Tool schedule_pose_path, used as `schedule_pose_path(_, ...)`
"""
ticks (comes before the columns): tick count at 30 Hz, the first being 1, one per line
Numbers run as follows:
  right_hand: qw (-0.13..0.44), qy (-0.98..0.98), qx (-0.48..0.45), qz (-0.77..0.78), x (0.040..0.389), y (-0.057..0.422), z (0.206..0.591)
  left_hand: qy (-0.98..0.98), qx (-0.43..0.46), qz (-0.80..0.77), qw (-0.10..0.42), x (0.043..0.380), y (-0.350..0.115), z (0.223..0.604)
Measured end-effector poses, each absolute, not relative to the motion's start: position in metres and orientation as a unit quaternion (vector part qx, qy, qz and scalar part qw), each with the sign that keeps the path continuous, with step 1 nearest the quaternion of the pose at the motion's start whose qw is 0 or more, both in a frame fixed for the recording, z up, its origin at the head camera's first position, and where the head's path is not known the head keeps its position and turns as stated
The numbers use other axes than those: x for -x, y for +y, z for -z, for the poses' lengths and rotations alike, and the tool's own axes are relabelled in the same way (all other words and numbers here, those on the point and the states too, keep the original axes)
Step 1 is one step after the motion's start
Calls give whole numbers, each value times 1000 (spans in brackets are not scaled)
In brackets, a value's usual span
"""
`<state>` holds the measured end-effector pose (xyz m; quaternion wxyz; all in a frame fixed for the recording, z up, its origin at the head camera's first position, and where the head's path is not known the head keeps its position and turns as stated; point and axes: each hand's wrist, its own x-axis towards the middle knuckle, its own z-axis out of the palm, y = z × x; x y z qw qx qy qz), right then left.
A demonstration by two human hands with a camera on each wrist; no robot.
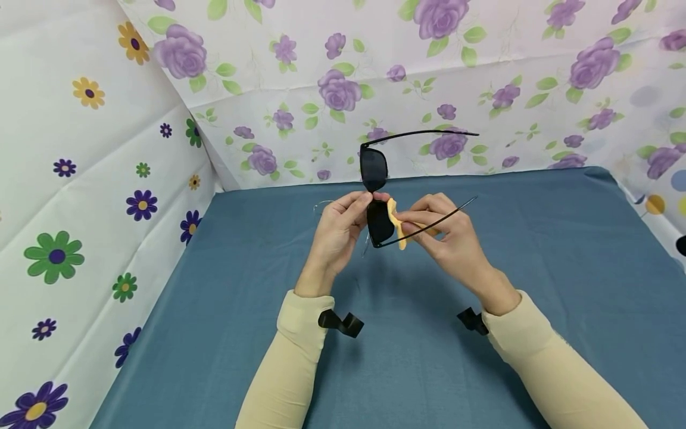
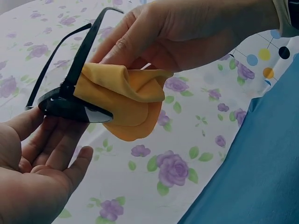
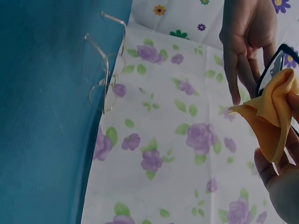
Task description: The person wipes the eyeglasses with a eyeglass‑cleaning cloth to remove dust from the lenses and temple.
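Observation:
A pair of black sunglasses (image 1: 373, 168) is held up over the table, front turned sideways and both temples open toward the right. My left hand (image 1: 337, 235) pinches them around the bridge with thumb and fingers. My right hand (image 1: 455, 238) grips a folded yellow cloth (image 1: 395, 221) against the inner side of the nearer lens, its fingers between the temples. In the left wrist view the cloth (image 2: 128, 100) drapes over the lens edge and hides part of it. Most of the sunglasses (image 3: 279, 63) are behind the cloth in the right wrist view.
A second pair of glasses with thin clear frames (image 3: 107, 70) rests on the blue tablecloth (image 1: 407, 357) near its far edge, partly hidden behind my left hand in the head view. Floral sheets (image 1: 300, 65) hang behind and at the left.

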<state>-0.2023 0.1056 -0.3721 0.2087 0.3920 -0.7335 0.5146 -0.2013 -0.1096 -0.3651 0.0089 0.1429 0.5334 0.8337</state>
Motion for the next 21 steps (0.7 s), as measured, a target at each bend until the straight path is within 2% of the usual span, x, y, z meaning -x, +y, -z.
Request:
schedule_pose_path(7, 224, -748, -393, -486, 202, 97, 379, 526, -147, -838, 14, 200, -104, 367)
schedule_pose_path(15, 278, -749, -375, -470, 203, 93, 382, 524, -150, -838, 25, 200, -97, 371)
schedule_pose_path(21, 276, -733, -389, -485, 202, 91, 382, 524, -145, -839, 21, 199, -94, 371)
